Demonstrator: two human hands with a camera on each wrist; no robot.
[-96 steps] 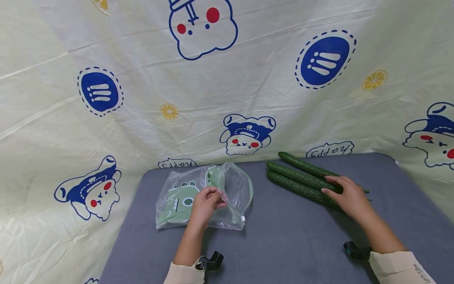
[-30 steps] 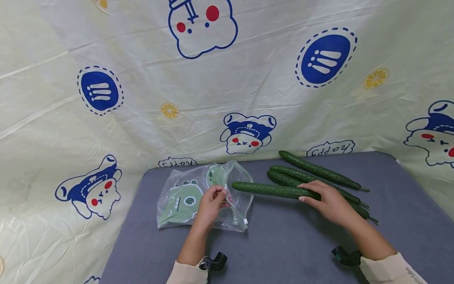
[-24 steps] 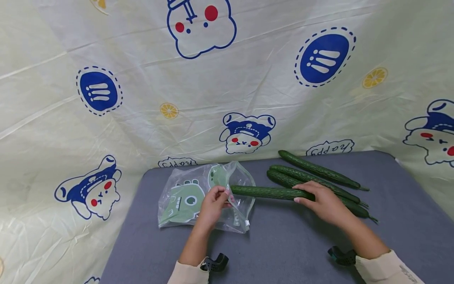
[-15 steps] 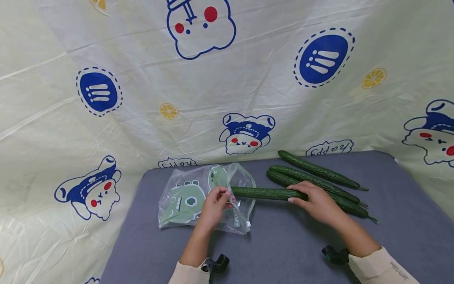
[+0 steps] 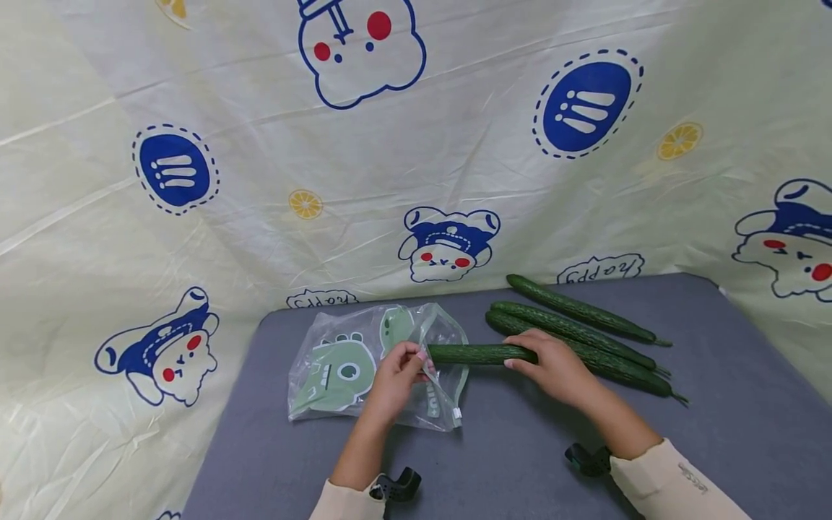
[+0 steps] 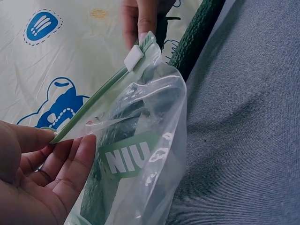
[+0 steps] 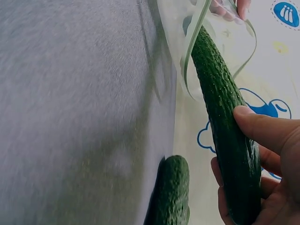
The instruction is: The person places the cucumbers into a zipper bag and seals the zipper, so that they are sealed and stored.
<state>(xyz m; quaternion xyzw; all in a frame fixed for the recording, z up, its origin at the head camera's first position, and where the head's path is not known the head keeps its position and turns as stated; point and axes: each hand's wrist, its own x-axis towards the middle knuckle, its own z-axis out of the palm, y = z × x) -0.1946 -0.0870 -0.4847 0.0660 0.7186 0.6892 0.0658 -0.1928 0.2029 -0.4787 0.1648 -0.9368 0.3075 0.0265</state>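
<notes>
My left hand pinches the rim of a clear zip bag printed with a green cartoon monster. In the left wrist view the bag's green zip edge runs from the pinching fingers to a white slider. My right hand grips a long dark green cucumber near its right end. The cucumber's far end passes through the bag's mouth, as the right wrist view shows with the cucumber inside the rim. Part of it is hidden behind the left hand.
Right of the bag, several more cucumbers lie slantwise on the grey table; the nearest runs beneath the right hand. Behind the table hangs a pale sheet with cartoon prints.
The right hand has picked a cucumber from the pile and moved left, pushing its end into the bag's mouth. The left hand keeps hold of the rim, shifting slightly right.
</notes>
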